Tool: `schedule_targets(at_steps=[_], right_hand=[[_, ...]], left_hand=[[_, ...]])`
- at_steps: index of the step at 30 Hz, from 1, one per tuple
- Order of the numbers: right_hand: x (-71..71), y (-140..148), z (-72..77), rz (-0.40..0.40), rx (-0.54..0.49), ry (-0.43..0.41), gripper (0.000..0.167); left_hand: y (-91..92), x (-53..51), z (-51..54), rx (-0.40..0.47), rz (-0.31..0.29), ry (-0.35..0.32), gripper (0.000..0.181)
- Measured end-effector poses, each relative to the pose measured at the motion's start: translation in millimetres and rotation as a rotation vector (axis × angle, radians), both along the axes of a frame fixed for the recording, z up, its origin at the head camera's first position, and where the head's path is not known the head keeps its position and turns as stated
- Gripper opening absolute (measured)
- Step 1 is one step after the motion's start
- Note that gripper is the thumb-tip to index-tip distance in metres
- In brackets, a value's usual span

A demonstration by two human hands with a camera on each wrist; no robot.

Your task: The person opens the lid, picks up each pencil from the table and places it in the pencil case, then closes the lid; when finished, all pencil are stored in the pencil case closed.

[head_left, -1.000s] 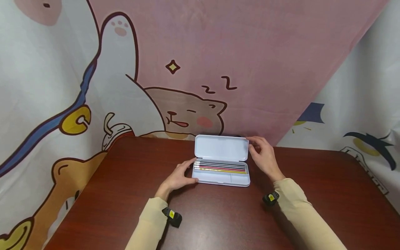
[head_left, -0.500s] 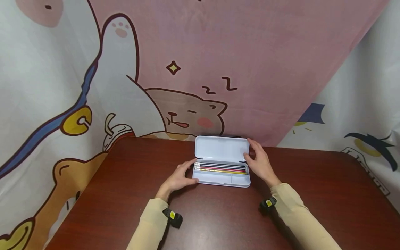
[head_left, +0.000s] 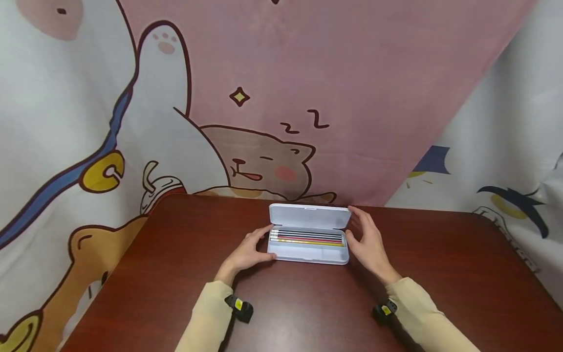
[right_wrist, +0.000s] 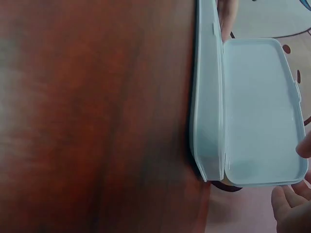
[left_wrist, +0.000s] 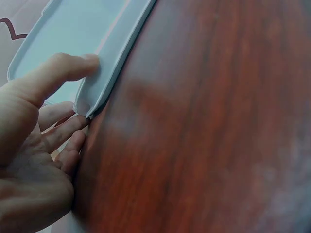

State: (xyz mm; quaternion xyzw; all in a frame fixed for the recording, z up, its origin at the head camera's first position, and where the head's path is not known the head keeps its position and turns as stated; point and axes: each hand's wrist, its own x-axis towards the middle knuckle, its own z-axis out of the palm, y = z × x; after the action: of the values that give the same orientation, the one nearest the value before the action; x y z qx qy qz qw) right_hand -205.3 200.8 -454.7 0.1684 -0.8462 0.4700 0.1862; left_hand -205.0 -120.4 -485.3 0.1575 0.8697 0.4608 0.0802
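A pale, flat pencil case (head_left: 292, 252) lies on the table with its hinged lid (head_left: 310, 216) raised and leaning forward. Several pencils (head_left: 308, 237) lie side by side in its rear section; the narrow front section looks bare. My left hand (head_left: 246, 252) spans the case's left end, thumb (left_wrist: 80, 67) against the front wall and fingers round the back corner. At the opposite end, my right hand (head_left: 369, 244) holds the lid's right edge. In the right wrist view the thumb (right_wrist: 305, 146) overlaps the lid's corner, and the other fingers are partly out of frame.
Dark reddish-brown table surface (head_left: 308, 303) extends around the case. Close behind the case hangs a cartoon-printed cloth (head_left: 374, 98), reaching down to the table's back edge. Black wrist cameras (head_left: 241, 309) are strapped over both sleeves.
The lid has tipped forward from a more upright stance, its upper edge now lower. My right hand moved left onto the lid's edge. My left hand keeps its place on the case.
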Motion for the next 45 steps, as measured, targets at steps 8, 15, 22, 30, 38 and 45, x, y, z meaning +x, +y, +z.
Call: schedule_targets(at_steps=[8,15,22,30,38,45], right_hand=[[17.9,1.0,-2.1,-0.027,0.022,0.022,0.056],[28.5,5.5,-6.2,-0.051,0.045,0.068,0.052],[39.0,7.7,-7.6,-0.067,0.046,0.089,0.049],[50.4,8.0,-13.6,-0.078,-0.041,0.014,0.034],[52.6,8.8,-20.3,-0.075,-0.026,-0.061,0.027],[50.2,9.2,-23.5,-0.075,0.044,-0.086,0.021]], left_hand=[[-2.2,3.1,6.9,-0.03,-0.013,0.099,0.083],[-5.0,12.3,23.4,0.079,-0.015,0.204,0.076],[-3.5,22.9,27.1,0.174,-0.026,0.265,0.062],[1.1,31.7,21.9,0.26,0.078,0.306,0.036],[4.9,35.6,11.5,0.293,0.144,0.279,0.025],[10.5,36.5,5.9,0.277,0.218,0.28,0.021]])
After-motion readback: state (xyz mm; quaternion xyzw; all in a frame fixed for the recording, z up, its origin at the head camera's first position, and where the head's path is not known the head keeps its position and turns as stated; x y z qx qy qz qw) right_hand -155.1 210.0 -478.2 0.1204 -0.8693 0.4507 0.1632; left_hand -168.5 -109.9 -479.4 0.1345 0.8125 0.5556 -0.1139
